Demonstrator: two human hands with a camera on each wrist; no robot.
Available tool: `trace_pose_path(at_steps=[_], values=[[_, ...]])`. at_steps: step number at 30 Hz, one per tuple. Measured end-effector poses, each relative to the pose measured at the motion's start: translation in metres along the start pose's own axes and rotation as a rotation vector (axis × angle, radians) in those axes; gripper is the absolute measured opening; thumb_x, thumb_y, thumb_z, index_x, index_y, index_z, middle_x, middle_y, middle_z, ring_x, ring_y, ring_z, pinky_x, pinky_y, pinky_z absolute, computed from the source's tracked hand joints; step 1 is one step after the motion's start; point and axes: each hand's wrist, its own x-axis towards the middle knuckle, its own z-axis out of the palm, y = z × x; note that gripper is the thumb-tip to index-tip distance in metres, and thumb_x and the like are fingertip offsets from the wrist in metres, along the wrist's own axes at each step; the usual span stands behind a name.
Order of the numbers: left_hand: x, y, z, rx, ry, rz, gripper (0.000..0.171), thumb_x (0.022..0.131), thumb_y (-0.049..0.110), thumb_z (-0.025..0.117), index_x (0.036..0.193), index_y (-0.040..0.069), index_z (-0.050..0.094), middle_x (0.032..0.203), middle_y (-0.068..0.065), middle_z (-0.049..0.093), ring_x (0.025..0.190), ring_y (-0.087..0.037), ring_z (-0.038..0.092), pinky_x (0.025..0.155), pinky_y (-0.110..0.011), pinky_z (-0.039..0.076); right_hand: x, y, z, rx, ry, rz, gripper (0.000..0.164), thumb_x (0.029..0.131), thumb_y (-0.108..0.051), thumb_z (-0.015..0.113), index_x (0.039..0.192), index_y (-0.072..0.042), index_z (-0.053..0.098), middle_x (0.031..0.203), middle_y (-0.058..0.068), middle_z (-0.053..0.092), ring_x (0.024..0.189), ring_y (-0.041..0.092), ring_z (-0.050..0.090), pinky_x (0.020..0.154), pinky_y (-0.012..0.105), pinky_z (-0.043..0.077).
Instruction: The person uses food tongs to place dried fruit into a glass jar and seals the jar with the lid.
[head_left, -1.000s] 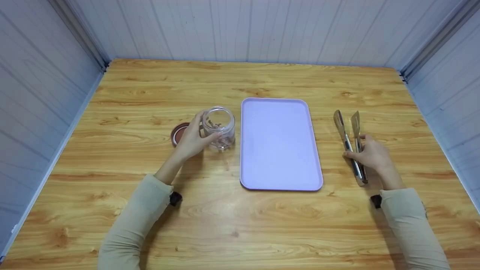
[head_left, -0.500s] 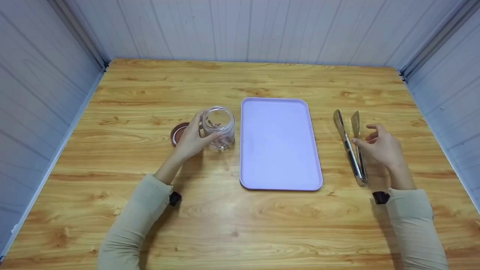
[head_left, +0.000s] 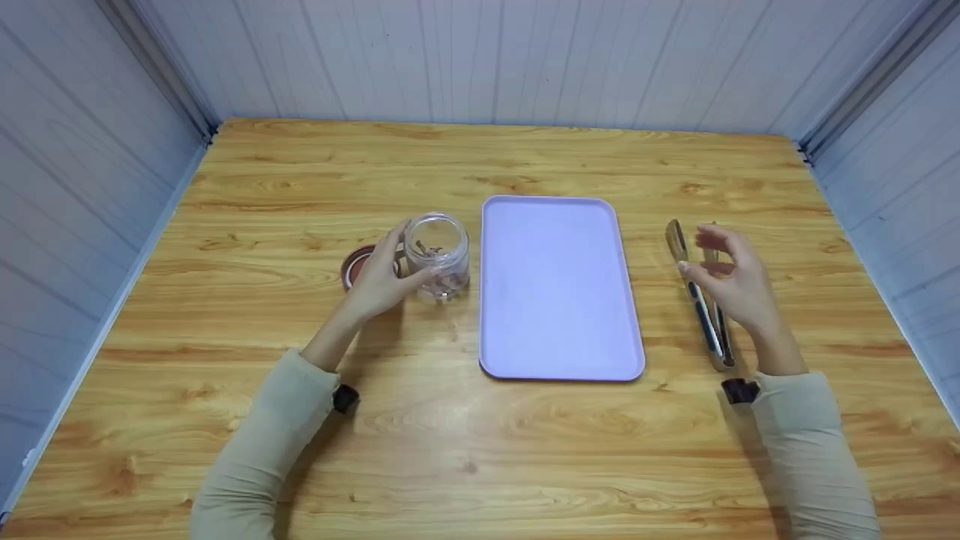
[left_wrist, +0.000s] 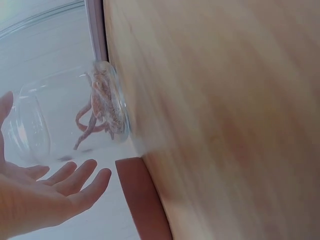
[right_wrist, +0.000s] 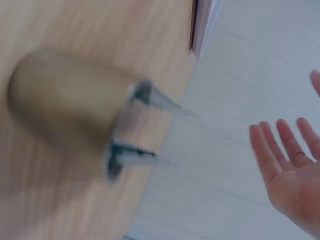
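A clear open-topped jar (head_left: 450, 274) stands upright left of the tray, with reddish-brown strips (left_wrist: 102, 107) at its bottom. My left hand (head_left: 381, 283) spreads around the jar's near-left side; in the left wrist view its fingers look relaxed and apart from the wall. A brown lid (head_left: 354, 268) lies on the table, partly behind that hand. Metal tongs (head_left: 703, 319) lie on the right with their arms spread. My right hand (head_left: 739, 281) hovers over the tongs, hiding part of one arm. Its fingers (right_wrist: 287, 142) are extended and hold nothing.
A lilac rectangular tray (head_left: 559, 292) lies on the wood-grain table (head_left: 465, 450) between jar and tongs. Pale panelled walls (head_left: 465, 60) border the table at the back and both sides.
My right hand has let go of the tongs, lifted off to the right, then swung back left and forward over them. My left hand has loosened slightly beside the jar, which stays put.
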Motion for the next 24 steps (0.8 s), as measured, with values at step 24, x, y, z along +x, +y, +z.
trace_pose_path(at_steps=[24], values=[[-0.024,-0.013,-0.050,0.203,0.019,-0.071,0.085,0.076,0.042,0.066,0.138,0.004,0.022,0.133,-0.022,0.032,0.120,-0.036,0.029,0.096,-0.052,0.024,0.010,-0.036,0.066,0.311,-0.150,-0.099,0.051,0.074,0.009,0.064,0.121,0.005,0.046,0.114,0.019,0.048,0.105,0.026,0.045,0.082,0.040,0.044]])
